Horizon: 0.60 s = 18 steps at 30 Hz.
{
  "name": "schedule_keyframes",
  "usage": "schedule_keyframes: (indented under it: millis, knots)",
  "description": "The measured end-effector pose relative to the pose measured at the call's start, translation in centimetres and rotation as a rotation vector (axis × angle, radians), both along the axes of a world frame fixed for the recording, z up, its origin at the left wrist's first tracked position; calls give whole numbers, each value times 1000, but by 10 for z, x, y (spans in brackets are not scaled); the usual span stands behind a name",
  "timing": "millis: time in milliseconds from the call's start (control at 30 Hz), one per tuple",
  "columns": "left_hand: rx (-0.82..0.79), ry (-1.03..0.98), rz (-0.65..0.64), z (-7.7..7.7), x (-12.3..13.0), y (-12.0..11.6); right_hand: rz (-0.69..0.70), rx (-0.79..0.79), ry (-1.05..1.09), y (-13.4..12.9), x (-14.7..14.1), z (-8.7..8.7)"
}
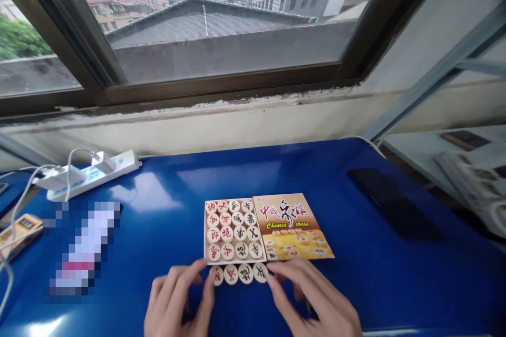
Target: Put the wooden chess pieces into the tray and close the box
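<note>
A shallow white box [205, 229] on the blue table holds rows of round wooden Chinese chess pieces, red characters on the left and black on the right. Just in front of its near edge lies a short row of Chinese chess pieces [245, 274], lined up side by side. My left hand [177, 297] pinches the row's left end, thumb against the red piece and index fingertip by the box corner. At the other end, my right hand [314, 297] has thumb and index finger on the black piece. The printed Chinese chess box lid [296, 229] adjoins the box's right side.
A white power strip [95, 174] with plugs and cables lies at the back left of the blue table [190, 179]. Nearer is a blurred-out flat item [87, 247]. A dark phone-like object [387, 202] rests at right. Behind the table is a window [221, 73].
</note>
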State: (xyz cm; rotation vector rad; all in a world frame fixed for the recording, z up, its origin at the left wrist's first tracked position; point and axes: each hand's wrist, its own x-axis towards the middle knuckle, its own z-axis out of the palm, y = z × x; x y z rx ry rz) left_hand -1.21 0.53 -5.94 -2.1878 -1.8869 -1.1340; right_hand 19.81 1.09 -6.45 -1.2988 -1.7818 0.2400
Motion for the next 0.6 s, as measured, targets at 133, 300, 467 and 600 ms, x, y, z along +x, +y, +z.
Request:
schedule_keyframes:
  millis: [133,300,467,600]
  knots:
    - [-126,-8,-24,11,-4,29,-70,-27,-121,27,1,6]
    - [-136,75,-10,8,-5,47,-107,-96,-233,46,-2,3]
    - [-109,77,-11,-3,-8,43,-108,-88,-249,45,-4,1]
    - [-125,13,-36,-5,-7,42,-99,-67,-237,45,-3,-1]
